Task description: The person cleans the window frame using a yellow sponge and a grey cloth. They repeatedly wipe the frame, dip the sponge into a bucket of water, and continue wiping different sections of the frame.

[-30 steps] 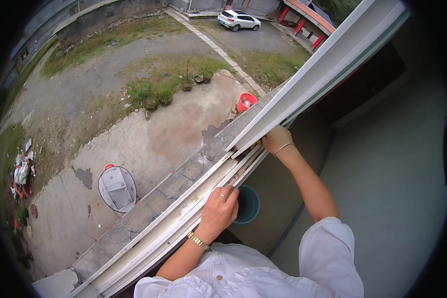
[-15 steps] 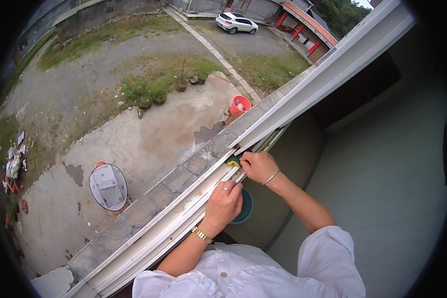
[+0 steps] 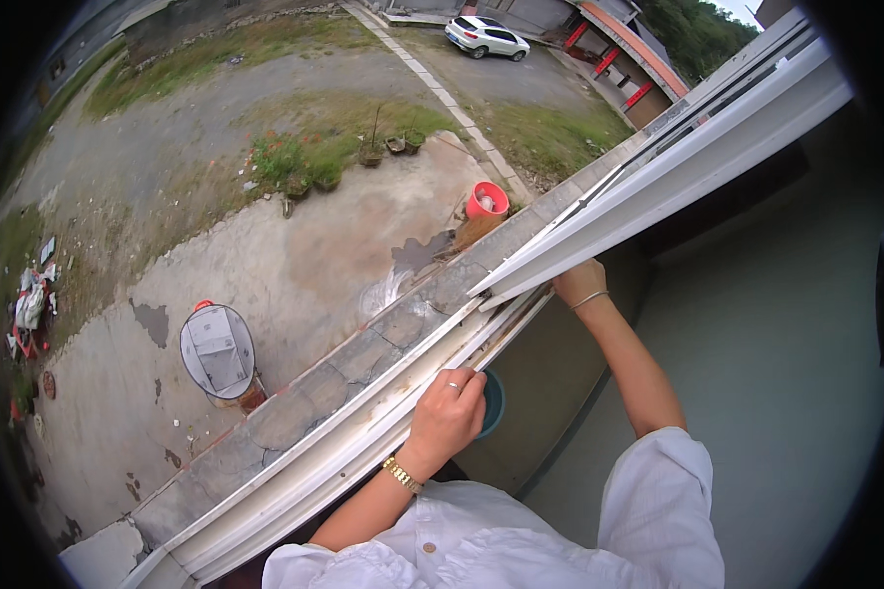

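Note:
My left hand (image 3: 447, 417), with a gold watch and a ring, rests on the white window track (image 3: 334, 461), its fingers curled over the inner rail. My right hand (image 3: 580, 283), wearing a thin bracelet, grips the lower end of the white sliding window sash (image 3: 678, 177), which runs up to the right. A teal round container (image 3: 493, 402) shows just behind my left hand, partly hidden by it. My white sleeves fill the lower edge.
Far below lie a concrete yard, a grey stone ledge (image 3: 363, 353), a round grey-lidded tank (image 3: 216, 351), a red bucket (image 3: 487, 200), potted plants (image 3: 304, 167) and a white car (image 3: 486, 36). A plain grey-green wall (image 3: 776, 373) is at the right.
My right hand went down along the track toward my left hand, then came back up to the sash's end. My left hand stayed on the rail. The view shifted a little.

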The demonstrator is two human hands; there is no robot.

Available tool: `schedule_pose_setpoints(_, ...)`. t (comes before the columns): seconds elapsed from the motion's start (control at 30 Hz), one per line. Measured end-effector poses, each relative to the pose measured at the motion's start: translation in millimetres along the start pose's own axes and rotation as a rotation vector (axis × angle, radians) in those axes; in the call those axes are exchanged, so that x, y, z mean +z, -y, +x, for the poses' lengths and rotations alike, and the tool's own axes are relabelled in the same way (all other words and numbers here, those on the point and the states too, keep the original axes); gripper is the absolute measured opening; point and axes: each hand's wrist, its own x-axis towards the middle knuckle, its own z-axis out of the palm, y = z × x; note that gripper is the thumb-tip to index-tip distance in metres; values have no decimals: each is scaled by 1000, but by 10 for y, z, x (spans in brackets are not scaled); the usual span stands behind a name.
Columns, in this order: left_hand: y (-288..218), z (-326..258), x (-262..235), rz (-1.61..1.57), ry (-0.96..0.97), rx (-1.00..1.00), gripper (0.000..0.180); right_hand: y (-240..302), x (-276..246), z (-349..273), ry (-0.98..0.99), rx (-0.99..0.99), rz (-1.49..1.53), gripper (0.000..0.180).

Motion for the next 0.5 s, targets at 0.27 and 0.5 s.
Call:
schedule_pose_setpoints(0.27,44,4,30,-3,-42,2,18,-638,484,378,-32,-164,30,19)
schedule_pose_setpoints(0.5,62,20,40,-51,-90,-58,17,94,-137,84,103,-391,251,16)
